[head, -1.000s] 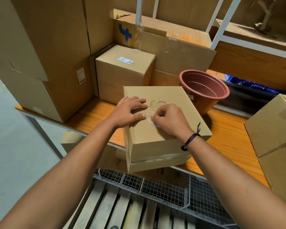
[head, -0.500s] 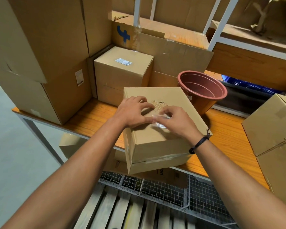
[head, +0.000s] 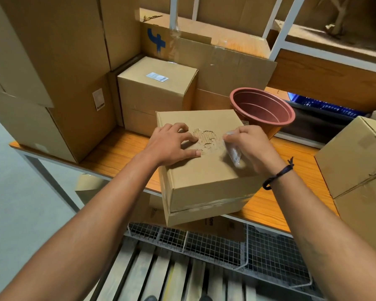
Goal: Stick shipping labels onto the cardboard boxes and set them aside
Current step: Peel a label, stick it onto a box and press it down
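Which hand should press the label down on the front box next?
Probably right. The right hand pinches the label just above the box top, while the left hand lies flat, steadying it.

We are seeing a blue "4"-like mark (head: pixel 156 43) on the back cardboard sheet (head: pixel 226 64); the box labels are staying unreadable.

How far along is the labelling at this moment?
Done: the box at the back carries a label on top. In hand: the left hand steadies the front box, whose top has a torn patch, while the right hand holds a blurred label, not pressed flat. Left: sticking it, setting this box aside.
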`<state>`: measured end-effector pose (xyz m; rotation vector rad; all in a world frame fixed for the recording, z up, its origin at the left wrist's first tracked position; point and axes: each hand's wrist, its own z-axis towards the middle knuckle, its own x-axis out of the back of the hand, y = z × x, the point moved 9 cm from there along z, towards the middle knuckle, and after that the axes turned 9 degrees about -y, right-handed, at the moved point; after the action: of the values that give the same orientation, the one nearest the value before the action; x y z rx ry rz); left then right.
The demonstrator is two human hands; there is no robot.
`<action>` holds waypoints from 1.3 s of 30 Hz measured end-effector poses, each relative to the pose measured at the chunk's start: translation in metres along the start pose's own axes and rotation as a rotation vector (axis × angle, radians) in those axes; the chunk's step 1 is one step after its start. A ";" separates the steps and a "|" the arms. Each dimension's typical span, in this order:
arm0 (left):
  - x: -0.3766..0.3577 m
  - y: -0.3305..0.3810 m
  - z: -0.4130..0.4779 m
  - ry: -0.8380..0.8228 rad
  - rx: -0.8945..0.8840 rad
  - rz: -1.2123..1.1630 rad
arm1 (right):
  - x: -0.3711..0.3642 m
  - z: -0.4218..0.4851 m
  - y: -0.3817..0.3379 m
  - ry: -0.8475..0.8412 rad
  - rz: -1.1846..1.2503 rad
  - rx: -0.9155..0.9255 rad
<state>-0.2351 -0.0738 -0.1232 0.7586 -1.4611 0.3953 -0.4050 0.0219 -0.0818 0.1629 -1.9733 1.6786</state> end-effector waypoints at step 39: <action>-0.002 0.070 0.015 -0.010 -0.200 -0.158 | 0.071 0.030 0.042 -0.163 0.401 0.017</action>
<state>-0.2927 -0.0337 -0.1111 0.7088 -1.4152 0.1227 -0.4925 0.0200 -0.0876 -0.1010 -2.2242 1.9841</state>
